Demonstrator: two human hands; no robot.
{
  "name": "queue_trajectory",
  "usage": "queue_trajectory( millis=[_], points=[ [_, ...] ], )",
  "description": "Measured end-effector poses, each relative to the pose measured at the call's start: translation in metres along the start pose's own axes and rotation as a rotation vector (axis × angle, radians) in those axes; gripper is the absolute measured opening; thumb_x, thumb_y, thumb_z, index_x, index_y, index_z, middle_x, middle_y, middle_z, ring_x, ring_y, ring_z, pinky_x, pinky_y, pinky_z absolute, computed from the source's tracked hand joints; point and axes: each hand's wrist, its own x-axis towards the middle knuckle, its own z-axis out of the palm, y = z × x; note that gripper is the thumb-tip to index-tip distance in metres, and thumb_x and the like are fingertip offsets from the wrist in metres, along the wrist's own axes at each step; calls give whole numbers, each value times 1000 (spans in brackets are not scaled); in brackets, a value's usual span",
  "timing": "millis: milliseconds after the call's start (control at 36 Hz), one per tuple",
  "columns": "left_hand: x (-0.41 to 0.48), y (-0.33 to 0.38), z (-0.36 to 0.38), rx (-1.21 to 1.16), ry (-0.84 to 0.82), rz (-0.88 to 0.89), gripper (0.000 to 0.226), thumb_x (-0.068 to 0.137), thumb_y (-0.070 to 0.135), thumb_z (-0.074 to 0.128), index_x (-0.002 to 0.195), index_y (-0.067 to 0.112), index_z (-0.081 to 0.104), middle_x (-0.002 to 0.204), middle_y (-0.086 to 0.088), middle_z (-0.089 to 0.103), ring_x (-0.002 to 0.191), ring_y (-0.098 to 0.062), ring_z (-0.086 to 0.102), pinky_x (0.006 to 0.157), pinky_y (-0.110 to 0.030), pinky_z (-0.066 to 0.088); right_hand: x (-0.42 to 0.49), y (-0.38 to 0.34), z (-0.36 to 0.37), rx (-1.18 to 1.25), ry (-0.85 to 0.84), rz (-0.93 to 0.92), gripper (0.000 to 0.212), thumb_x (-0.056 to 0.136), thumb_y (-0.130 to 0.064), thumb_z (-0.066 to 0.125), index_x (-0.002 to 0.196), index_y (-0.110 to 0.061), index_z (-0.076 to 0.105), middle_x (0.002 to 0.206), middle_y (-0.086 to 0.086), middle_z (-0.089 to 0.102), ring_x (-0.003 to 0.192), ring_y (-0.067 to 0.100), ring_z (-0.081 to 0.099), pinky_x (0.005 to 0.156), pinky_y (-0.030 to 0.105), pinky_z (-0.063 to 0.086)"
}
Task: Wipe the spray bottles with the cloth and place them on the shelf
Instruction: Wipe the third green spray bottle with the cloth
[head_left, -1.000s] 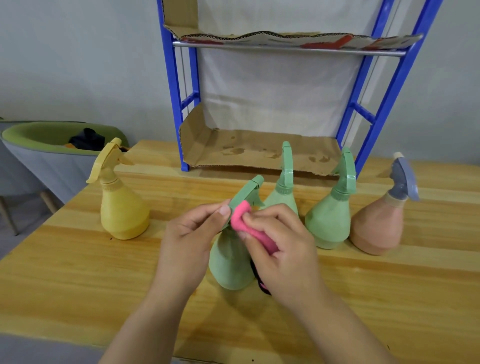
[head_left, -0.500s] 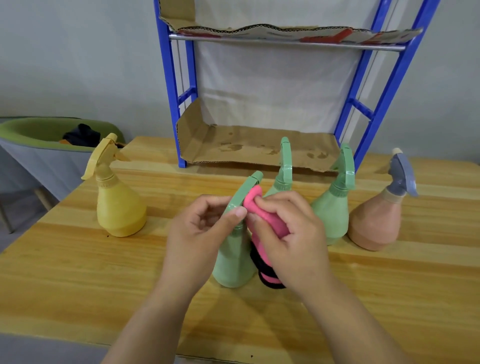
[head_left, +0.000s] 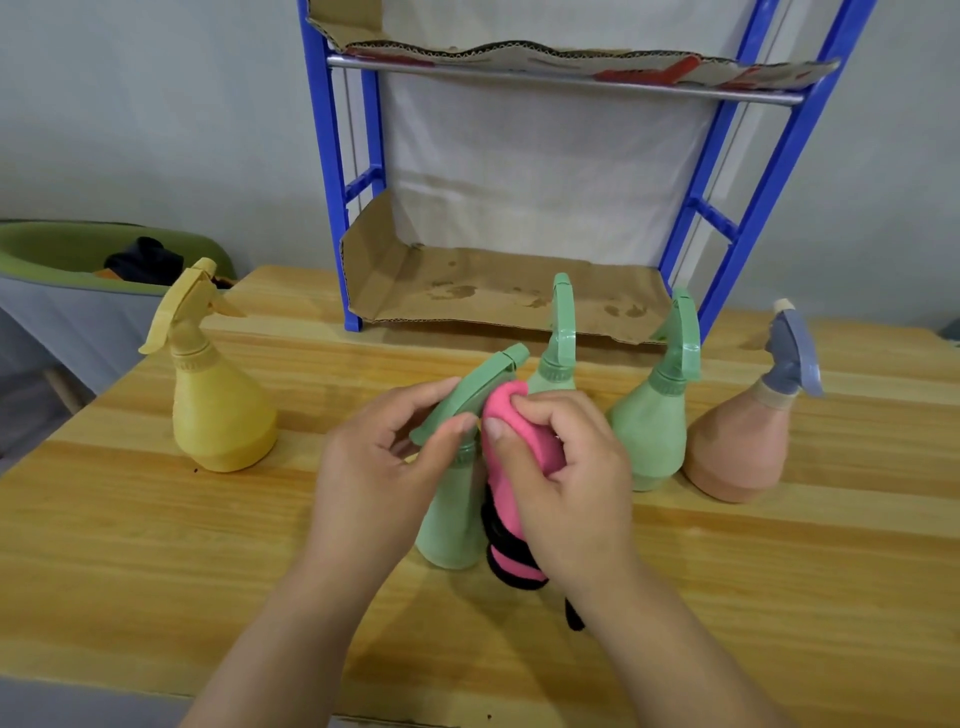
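A green spray bottle (head_left: 451, 525) stands tilted on the wooden table (head_left: 156, 545) in front of me. My left hand (head_left: 379, 467) grips its green trigger head. My right hand (head_left: 566, 478) presses a pink and black cloth (head_left: 511, 551) against the bottle's neck and right side. Behind them stand two more green bottles (head_left: 558, 358) (head_left: 652, 431). To the right is a peach bottle with a grey head (head_left: 743, 447). A yellow bottle (head_left: 218, 405) stands at the left. The blue shelf (head_left: 332, 208) with a cardboard liner (head_left: 498, 296) is at the back.
An upper shelf level (head_left: 566, 78) also carries cardboard, with a white cloth hanging behind it. A green and grey chair (head_left: 62, 291) holding dark items sits off the table's left edge. The table's near edge runs just below my forearms.
My right hand has slid the pink cloth from the trigger head down along the bottle's neck and side. More of the cloth now hangs beside the bottle. The left hand keeps hold.
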Motion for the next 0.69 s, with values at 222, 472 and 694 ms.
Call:
queue_trajectory(
  millis=[222, 472, 694],
  points=[
    [1, -3, 0, 27, -13, 39, 27, 83, 17, 68, 105, 31, 67, 95, 25, 67, 91, 12, 61, 71, -2, 43, 1, 25, -9, -88, -34, 261, 8, 86, -22, 67, 93, -17, 67, 91, -7, 60, 84, 2, 55, 70, 10, 39],
    [8, -7, 3, -71, -88, 32, 27, 85, 18, 62, 99, 40, 63, 95, 39, 64, 93, 15, 60, 74, -1, 41, 17, 11, -35, 151, -235, 284, 25, 88, -22, 62, 104, -43, 60, 109, -20, 62, 104, -7, 55, 87, 6, 42],
    [12, -16, 0, 119, -93, 95, 28, 90, 29, 55, 107, 51, 57, 110, 33, 58, 108, -3, 54, 87, -14, 41, 3, 11, -41, 106, -295, 343, 21, 91, -24, 59, 107, -37, 64, 105, -22, 66, 101, -6, 58, 83, 10, 45]
  ],
)
